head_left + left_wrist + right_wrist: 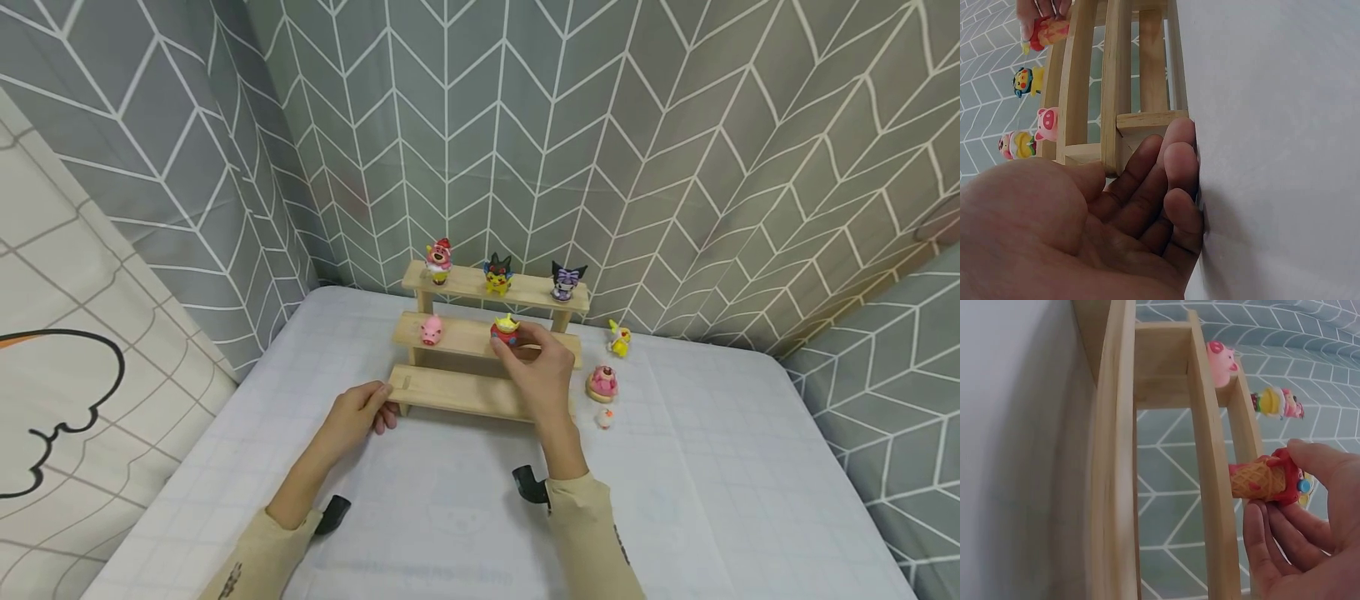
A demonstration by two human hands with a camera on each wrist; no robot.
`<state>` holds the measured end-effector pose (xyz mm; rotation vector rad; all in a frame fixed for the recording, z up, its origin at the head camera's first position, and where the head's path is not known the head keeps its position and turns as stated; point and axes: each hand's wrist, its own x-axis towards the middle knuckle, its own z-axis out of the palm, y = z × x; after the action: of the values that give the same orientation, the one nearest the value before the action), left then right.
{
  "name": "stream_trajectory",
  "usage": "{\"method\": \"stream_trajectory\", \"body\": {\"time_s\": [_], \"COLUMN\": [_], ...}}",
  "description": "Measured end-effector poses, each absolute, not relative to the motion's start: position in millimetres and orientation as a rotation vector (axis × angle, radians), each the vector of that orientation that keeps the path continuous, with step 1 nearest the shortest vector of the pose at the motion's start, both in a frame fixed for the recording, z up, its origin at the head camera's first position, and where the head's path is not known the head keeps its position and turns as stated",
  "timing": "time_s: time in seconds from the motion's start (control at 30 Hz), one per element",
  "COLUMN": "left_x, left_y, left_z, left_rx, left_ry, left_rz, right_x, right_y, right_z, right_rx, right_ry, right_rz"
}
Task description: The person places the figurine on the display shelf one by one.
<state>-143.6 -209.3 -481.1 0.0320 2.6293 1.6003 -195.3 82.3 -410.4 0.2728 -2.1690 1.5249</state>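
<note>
A three-tier wooden display stand stands on the table. At the left end of its lowest board, my left hand grips the edge, thumb on top and fingers curled below, as the left wrist view shows. My right hand pinches a toy figurine with a red body and yellow-green top at the middle board. The right wrist view shows the figurine's waffle-cone base at that board's edge; whether it bears on the wood I cannot tell. A pink pig figurine sits left on the same board.
On the top board stand a red-hatted bear figurine, a yellow figurine with dark ears and a purple-and-black one. Right of the stand are a yellow figurine, a pink one and a small white one.
</note>
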Motion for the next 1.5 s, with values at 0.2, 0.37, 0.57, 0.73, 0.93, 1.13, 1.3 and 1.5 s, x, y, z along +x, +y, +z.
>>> {"method": "stream_trajectory", "body": {"time_s": [0.2, 0.37, 0.57, 0.73, 0.93, 1.13, 1.3, 1.5], "left_x": [-144, -145, -145, -145, -145, -145, -144, -145], "left_y": [-208, -207, -208, -209, -209, -209, -209, -209], "left_z": [-482, -484, -483, -482, -481, -483, -484, -482], "left_rx": [0.029, 0.031, 0.032, 0.032, 0.023, 0.018, 0.018, 0.006], "left_ry": [2.62, 2.614, 2.624, 2.623, 2.624, 2.624, 2.625, 2.619], "left_rz": [1.604, 1.611, 1.602, 1.597, 1.596, 1.605, 1.606, 1.599], "right_x": [-197, -199, -202, -202, -201, -200, -195, -187], "right_y": [75, 71, 67, 68, 76, 87, 98, 112], "right_z": [-414, -417, -419, -420, -419, -420, -415, -406], "right_rx": [0.276, 0.254, 0.254, 0.264, 0.277, 0.285, 0.318, 0.289], "right_ry": [-2.141, -2.128, -2.124, -2.133, -2.15, -2.182, -2.211, -2.223], "right_rz": [1.533, 1.562, 1.612, 1.619, 1.647, 1.698, 1.679, 1.67]}}
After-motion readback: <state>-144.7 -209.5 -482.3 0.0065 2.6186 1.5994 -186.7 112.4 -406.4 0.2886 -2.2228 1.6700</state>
